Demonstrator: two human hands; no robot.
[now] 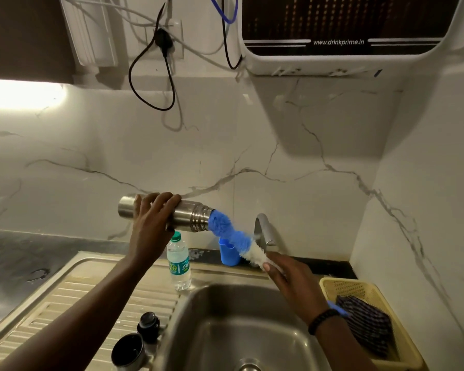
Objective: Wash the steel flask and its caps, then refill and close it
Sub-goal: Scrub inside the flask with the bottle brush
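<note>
While the left hand (pixel 152 223) grips the steel flask (pixel 169 214) horizontally, mouth rightward, the right hand (pixel 292 285) grasps the bottle brush (pixel 233 236), aligned with its axis.

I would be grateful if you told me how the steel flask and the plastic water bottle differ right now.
The steel flask is held up almost sideways by the left hand; the plastic bottle stands upright on the sink's drainboard. The flask is opaque metal, the bottle clear. The flask's mouth is open with a bottle brush in it; the bottle wears its green cap.
</note>
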